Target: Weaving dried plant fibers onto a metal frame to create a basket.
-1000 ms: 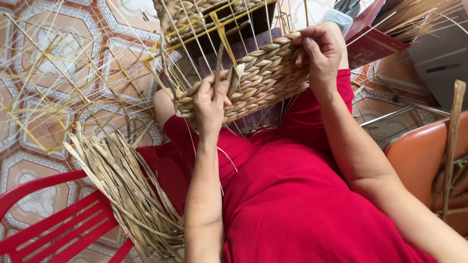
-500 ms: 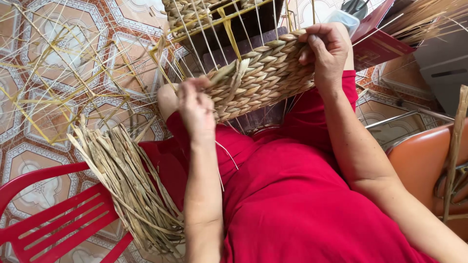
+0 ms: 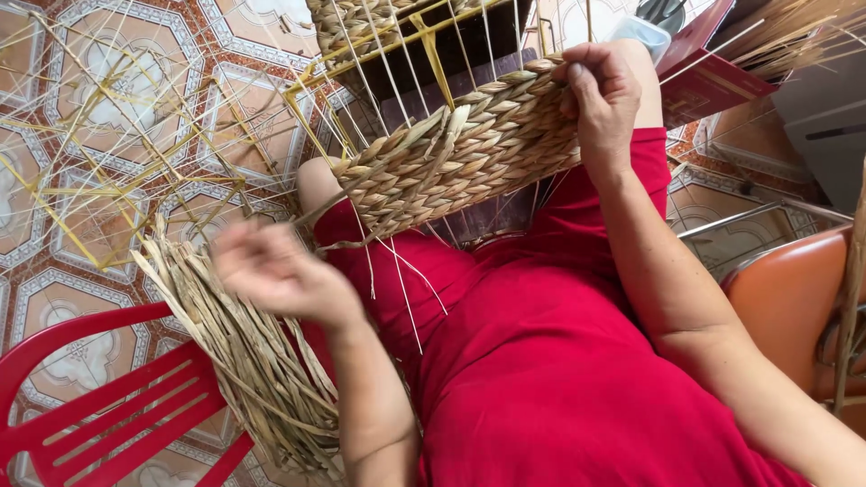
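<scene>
Gripping the woven rim at the upper right of the frame, the right hand (image 3: 603, 99) closed its fingers and thumb over the top edge of the half-finished basket (image 3: 469, 149), which rested on the person's lap across the upper centre. The left hand (image 3: 275, 271), blurred at centre left, hung with fingers loosely spread just above the bundle of dried fibre strands (image 3: 248, 361) lying at lower left, partly over the red plastic chair (image 3: 99, 397); whether it pinched a strand could not be told through the blur. Thin wire uprights (image 3: 379, 54) rose from the braided wall toward the top of the frame, still unwoven above the last row. Judged from this arrangement, the step would go best if a single strand of even thickness were drawn out, the rim hand kept firm so the frame did not twist, and the new strand passed alternately before and behind the uprights, then pressed down tight against the row below. Patterned floor tiles (image 3: 81, 81) filled the upper left, and an orange seat (image 3: 794, 307) stood at right.
</scene>
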